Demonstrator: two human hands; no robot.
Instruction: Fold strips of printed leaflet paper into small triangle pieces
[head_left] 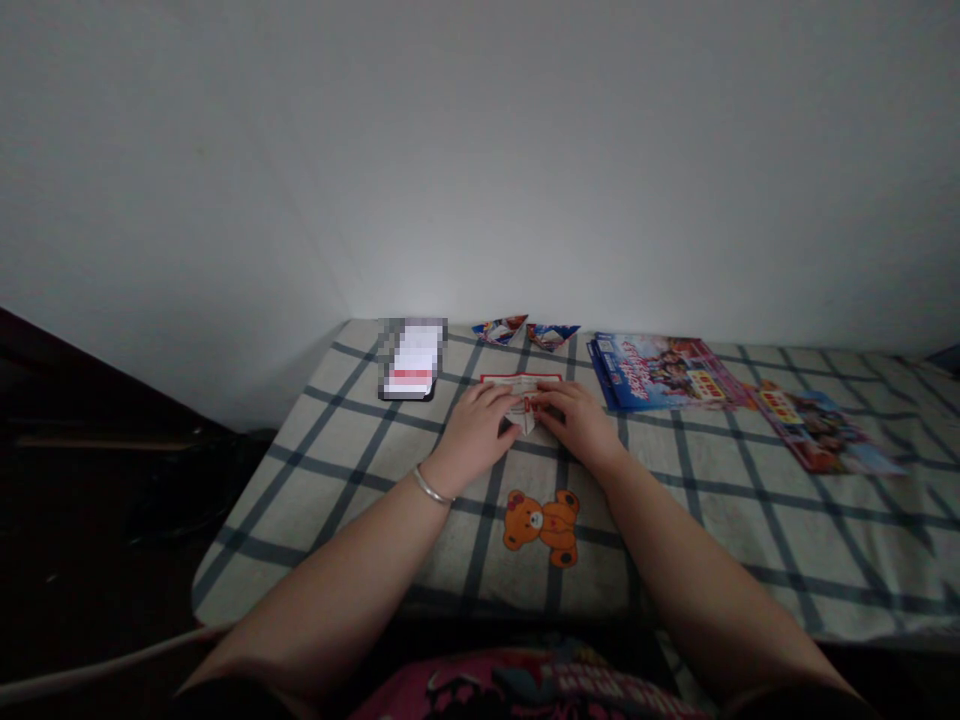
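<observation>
A table under a cream cloth with blue-grey checks (315, 475) carries everything, its far edge against the white wall. Along that edge, right of the middle, lies a stack of glossy blue-and-red printed sheets (652, 372), flat and unfolded. A loose multicoloured glossy sheet (825, 430) lies flat past the stack's right end, nearer the right side. Midway between the far and near edges, the left hand (476, 425) rests open, fingers laid over a white paper piece with a red border (520, 384). The right hand (585, 425) bends over its other half; whether it pinches the paper, I cannot tell. A black phone with a lit, blurred screen (411, 362) lies by the far left corner. By the far edge sit two small pointed blue-and-orange paper folds, left (511, 327) and right (553, 335), which look finished; the piece under the hands seems only part-folded.
</observation>
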